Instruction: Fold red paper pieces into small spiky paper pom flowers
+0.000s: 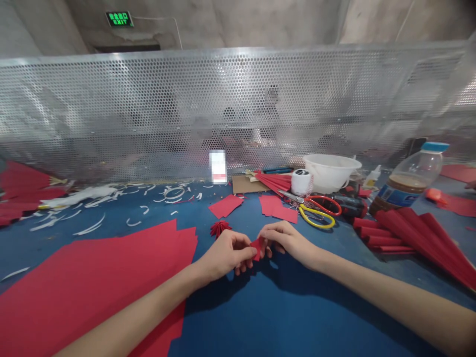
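Two hands meet: our left hand (225, 254) and right hand (286, 242) pinch a small red paper scrap (256, 249) between narrow-set fingers (246, 249), just above the blue worktop (282, 317). We judge that a slack pinch could drop it, and too hard a squeeze could crease it.

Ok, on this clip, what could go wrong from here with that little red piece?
The small red paper piece is pinched between the left hand and right hand, so it could crumple or tear. The red paper rosette lies close by and might get knocked.
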Demonstrator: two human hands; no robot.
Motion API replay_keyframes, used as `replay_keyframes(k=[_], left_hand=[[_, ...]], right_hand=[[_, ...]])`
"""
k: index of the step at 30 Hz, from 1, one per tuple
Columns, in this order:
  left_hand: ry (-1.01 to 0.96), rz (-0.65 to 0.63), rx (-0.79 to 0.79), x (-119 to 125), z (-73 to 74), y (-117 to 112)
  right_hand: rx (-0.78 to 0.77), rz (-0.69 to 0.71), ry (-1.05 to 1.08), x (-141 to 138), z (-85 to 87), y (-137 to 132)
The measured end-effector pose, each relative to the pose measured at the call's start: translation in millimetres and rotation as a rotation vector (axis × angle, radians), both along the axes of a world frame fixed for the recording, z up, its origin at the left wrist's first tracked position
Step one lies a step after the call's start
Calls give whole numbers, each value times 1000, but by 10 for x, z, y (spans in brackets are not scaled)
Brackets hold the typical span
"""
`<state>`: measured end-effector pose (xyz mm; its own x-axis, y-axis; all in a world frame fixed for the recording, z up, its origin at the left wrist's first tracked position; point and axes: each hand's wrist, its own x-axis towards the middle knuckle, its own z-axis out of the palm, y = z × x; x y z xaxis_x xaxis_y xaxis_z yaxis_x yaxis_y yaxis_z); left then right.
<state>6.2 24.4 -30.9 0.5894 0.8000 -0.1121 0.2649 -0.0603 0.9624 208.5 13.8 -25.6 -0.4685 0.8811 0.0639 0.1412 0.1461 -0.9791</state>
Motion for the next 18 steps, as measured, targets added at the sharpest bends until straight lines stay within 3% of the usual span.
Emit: replay_keyframes(k=[4,10,14,18], left_hand=[[20,-40,-7,-2,25,-13],[20,-10,21,-9,-10,-13],[19,-14,18,-12,-25,-13],[-9,-51,-19,-29,49,-31]], right_hand=[[-44,68,-8,23,-20,26],[11,-62,-10,-24,-106,-8],[111,-63,-11,-36,-68,-73],[-9,-10,64,3,-2,-46]])
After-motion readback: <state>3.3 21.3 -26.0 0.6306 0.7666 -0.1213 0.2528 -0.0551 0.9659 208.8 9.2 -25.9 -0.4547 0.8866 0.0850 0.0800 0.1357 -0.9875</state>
